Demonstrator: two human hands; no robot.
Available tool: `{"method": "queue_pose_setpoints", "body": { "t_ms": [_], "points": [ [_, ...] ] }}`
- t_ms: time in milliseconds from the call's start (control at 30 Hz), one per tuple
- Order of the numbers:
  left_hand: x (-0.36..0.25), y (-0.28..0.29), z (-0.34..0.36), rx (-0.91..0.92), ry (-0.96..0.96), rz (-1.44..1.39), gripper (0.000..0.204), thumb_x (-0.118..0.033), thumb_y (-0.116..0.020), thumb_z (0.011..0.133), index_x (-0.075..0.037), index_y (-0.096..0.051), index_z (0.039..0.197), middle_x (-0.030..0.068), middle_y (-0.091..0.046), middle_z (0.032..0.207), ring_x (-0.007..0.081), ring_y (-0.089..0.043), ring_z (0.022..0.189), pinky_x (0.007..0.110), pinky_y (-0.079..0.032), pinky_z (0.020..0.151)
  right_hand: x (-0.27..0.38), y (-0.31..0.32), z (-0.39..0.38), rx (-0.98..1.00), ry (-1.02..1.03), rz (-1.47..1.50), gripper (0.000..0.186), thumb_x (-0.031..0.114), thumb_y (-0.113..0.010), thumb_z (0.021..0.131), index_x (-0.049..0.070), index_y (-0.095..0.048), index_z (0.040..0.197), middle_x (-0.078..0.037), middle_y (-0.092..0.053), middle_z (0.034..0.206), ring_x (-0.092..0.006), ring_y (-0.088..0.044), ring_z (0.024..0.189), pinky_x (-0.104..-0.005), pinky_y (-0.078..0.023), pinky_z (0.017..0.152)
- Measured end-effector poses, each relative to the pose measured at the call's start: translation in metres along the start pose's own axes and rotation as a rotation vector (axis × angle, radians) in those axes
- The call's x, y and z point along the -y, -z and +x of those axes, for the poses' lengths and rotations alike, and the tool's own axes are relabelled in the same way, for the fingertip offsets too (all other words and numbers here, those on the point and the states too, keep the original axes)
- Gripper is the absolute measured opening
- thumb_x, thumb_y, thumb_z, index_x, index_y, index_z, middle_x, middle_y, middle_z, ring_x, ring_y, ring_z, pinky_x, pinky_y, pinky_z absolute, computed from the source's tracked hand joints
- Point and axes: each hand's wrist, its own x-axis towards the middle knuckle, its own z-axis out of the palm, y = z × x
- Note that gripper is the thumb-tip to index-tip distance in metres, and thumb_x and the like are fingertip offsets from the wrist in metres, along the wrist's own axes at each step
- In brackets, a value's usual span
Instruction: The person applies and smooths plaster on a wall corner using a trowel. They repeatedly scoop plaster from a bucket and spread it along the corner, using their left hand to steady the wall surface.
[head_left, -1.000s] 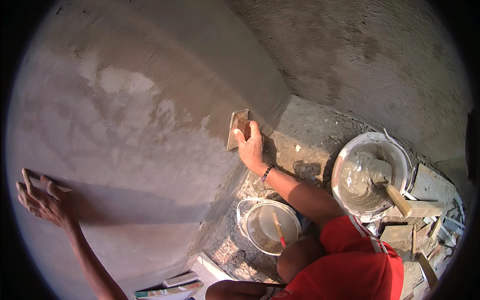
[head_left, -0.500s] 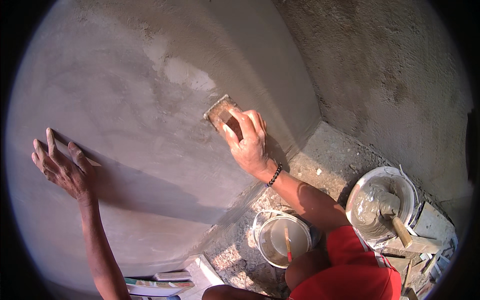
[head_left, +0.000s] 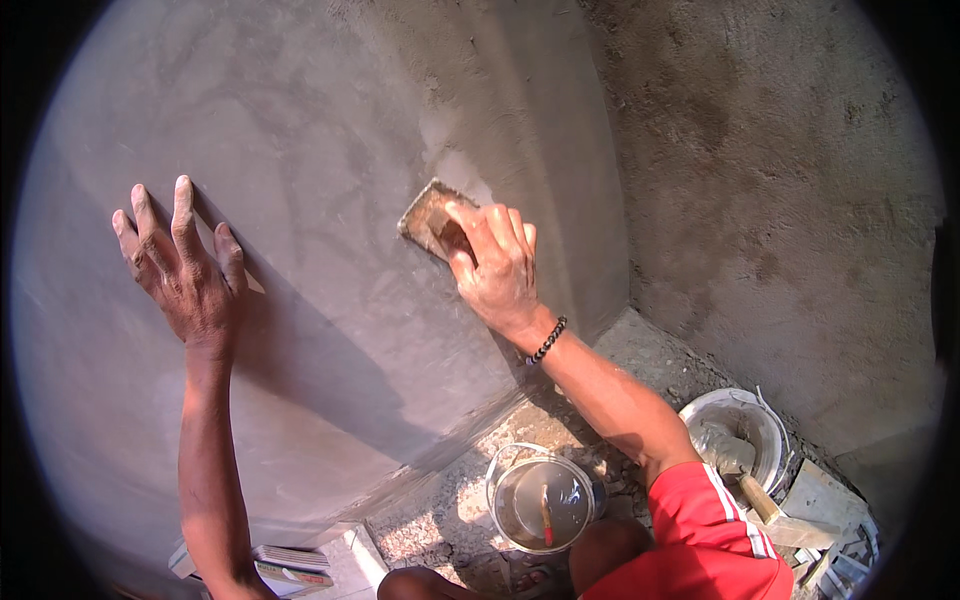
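Observation:
My right hand (head_left: 500, 265) is wrapped round the handle of a small rectangular plastering float (head_left: 424, 214). The float's face lies against the grey plastered wall (head_left: 330, 190), just left of a paler patch. A dark beaded bracelet circles that wrist. Further left, my left hand (head_left: 190, 275) rests on the same wall with its fingers spread and nothing in it, casting a long shadow. Below my right arm stands a bucket of greyish water (head_left: 507, 506) with a red-handled brush (head_left: 546, 518) in it.
At the right, a white bucket (head_left: 779, 440) holds wet mortar, with a wooden-handled trowel (head_left: 760, 497) at its edge. A rougher wall (head_left: 770, 200) meets the plastered one at a corner. Tile pieces (head_left: 822, 505) and stacked boards (head_left: 290, 558) lie low down.
The view has shifted, so the buckets sit lower. My left hand has moved up and right along the wall. The float has slid up and left relative to the pale patch.

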Motion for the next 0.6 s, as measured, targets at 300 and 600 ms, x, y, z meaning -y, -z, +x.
{"method": "queue_pose_setpoints", "body": {
  "t_ms": [300,600],
  "points": [
    [-0.004,0.003,0.007,-0.012,0.021,-0.037,0.060,-0.023,-0.060,0.089,-0.024,-0.046,0.147,0.0147,-0.030,0.158,0.0412,-0.020,0.149,0.052,-0.020,0.121,-0.059,-0.017,-0.099,-0.166,-0.397,0.149,0.039,0.010,-0.072,0.087,0.003,-0.061,0.124,-0.016,-0.062,0.104,-0.0347,-0.063,0.098,-0.0460,-0.050,0.086],
    [0.001,-0.001,0.002,-0.023,-0.001,0.012,0.059,-0.026,-0.057,0.093,-0.024,-0.043,0.150,0.0140,-0.028,0.160,0.0402,-0.020,0.149,0.052,-0.020,0.121,-0.030,-0.010,0.001,-0.283,-0.262,0.242,0.043,0.010,-0.070,0.086,0.003,-0.060,0.128,-0.012,-0.059,0.099,-0.0305,-0.059,0.092,-0.0431,-0.047,0.082]
  ]
}}
